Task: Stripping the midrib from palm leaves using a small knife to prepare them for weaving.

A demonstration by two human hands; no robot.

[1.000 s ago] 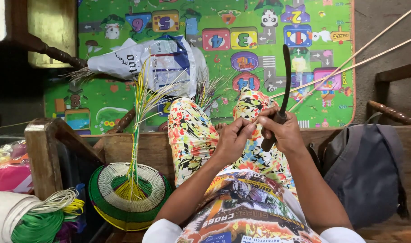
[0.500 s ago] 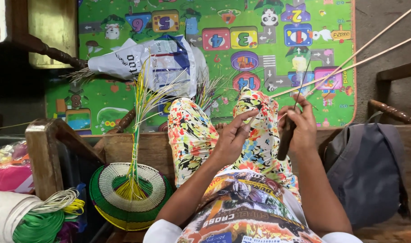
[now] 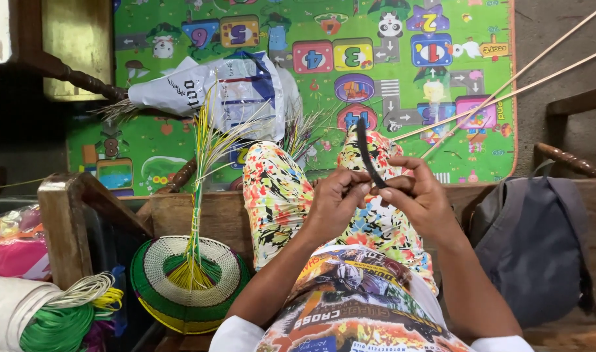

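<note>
Both hands meet above my lap, over floral-print trousers [image 3: 278, 195]. My right hand [image 3: 418, 195] pinches a narrow black curved strip [image 3: 364, 153] that sticks up and away from the fingers. My left hand [image 3: 334, 203] grips the strip's lower end with fingers curled, touching the right hand. A round woven piece [image 3: 184, 287] in green, white and yellow, with loose green and yellow strands [image 3: 203, 163] rising from its centre, leans by the wooden seat at my left, untouched.
A colourful play mat [image 3: 376, 58] covers the floor ahead, with a white printed sack [image 3: 220, 88] on it. Long thin cane rods [image 3: 506, 91] cross at the right. A grey backpack [image 3: 536, 241] rests on the bench at right. Coils of green and cream cord [image 3: 70, 313] lie at lower left.
The black strip swung down to the right, then back up to the middle. My hands have drawn together, and both now hold the strip's lower end.
</note>
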